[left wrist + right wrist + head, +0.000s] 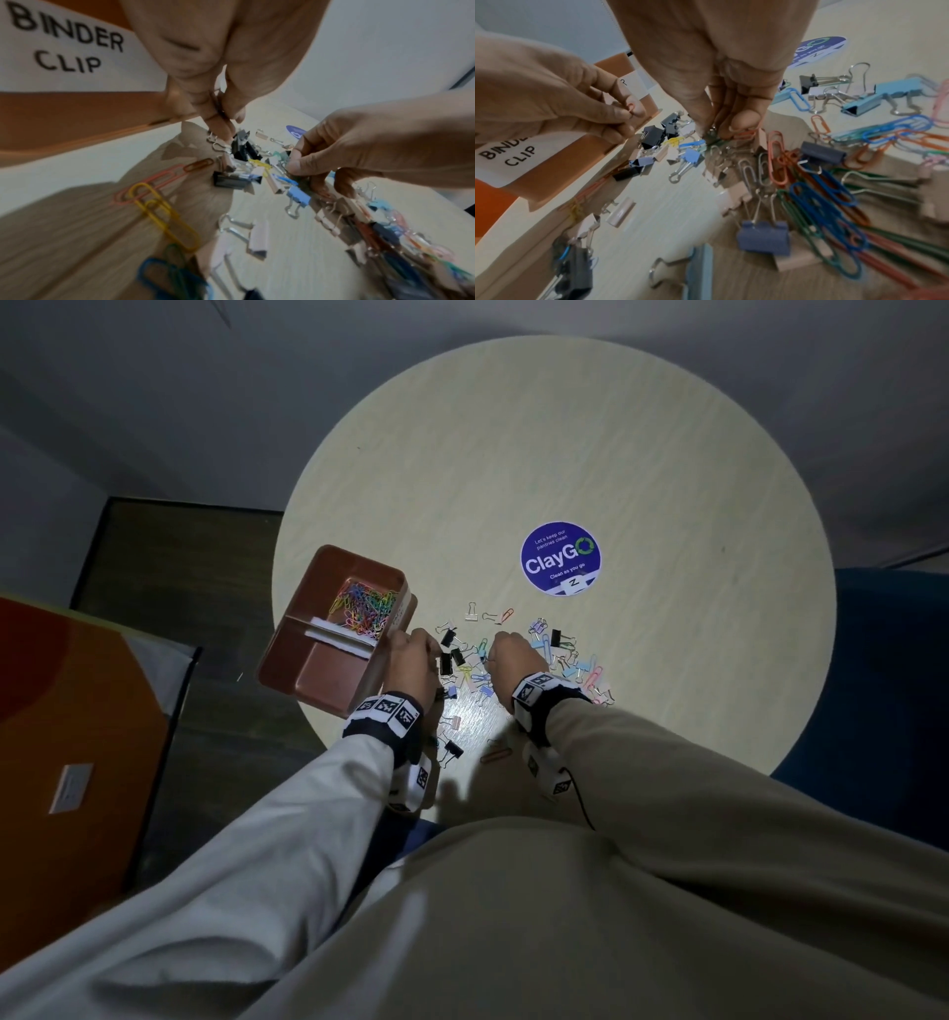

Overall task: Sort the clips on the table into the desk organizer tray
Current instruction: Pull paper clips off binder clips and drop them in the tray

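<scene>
A brown organizer tray (328, 677) sits at the table's left edge, with coloured paper clips (365, 608) in its far compartment. Its near side wall carries a "BINDER CLIP" label (69, 44). Mixed binder clips and paper clips (562, 654) lie scattered in front of me. My left hand (628, 113) hovers beside the tray wall and pinches a small red paper clip (631, 107) between thumb and fingers. My right hand (718, 127) reaches down into the pile, its fingertips pinching a green paper clip (712, 140). Black binder clips (241, 148) lie between the two hands.
A round purple sticker (561, 558) is stuck to the table beyond the pile. The round table's near edge (359, 752) runs just under my wrists. An orange cabinet (67, 711) stands to the left and a blue seat (883, 685) to the right.
</scene>
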`<state>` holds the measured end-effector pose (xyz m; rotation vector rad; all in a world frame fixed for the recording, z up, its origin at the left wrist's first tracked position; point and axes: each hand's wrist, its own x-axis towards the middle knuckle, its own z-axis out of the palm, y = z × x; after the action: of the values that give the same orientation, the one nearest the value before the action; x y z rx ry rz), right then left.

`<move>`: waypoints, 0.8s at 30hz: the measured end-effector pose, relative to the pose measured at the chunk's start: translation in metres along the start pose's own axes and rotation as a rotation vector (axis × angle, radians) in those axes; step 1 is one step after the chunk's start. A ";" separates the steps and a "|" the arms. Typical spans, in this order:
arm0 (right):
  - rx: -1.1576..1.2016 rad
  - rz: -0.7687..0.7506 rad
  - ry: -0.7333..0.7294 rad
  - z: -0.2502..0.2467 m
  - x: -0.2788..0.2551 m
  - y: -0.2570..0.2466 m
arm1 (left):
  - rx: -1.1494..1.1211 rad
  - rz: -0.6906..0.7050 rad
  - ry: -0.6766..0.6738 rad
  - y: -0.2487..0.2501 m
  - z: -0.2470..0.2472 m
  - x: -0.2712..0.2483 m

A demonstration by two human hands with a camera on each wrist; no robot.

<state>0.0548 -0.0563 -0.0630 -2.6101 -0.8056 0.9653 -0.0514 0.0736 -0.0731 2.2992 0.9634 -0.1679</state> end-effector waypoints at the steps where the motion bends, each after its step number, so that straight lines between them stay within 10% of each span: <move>1: 0.002 -0.015 0.003 -0.001 0.000 0.002 | -0.063 0.015 -0.004 0.000 0.001 -0.001; 10: 0.312 0.042 0.059 -0.015 -0.004 0.033 | -0.006 0.167 -0.193 0.019 0.013 -0.018; 18: 0.787 0.195 0.043 -0.018 -0.012 0.039 | 0.165 0.147 -0.103 0.012 0.022 -0.022; 24: 0.413 0.031 0.046 -0.010 -0.009 0.041 | 0.146 0.153 -0.173 0.000 0.011 -0.022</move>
<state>0.0731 -0.0953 -0.0674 -2.2828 -0.4925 0.9578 -0.0660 0.0539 -0.0747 2.4336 0.7052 -0.3771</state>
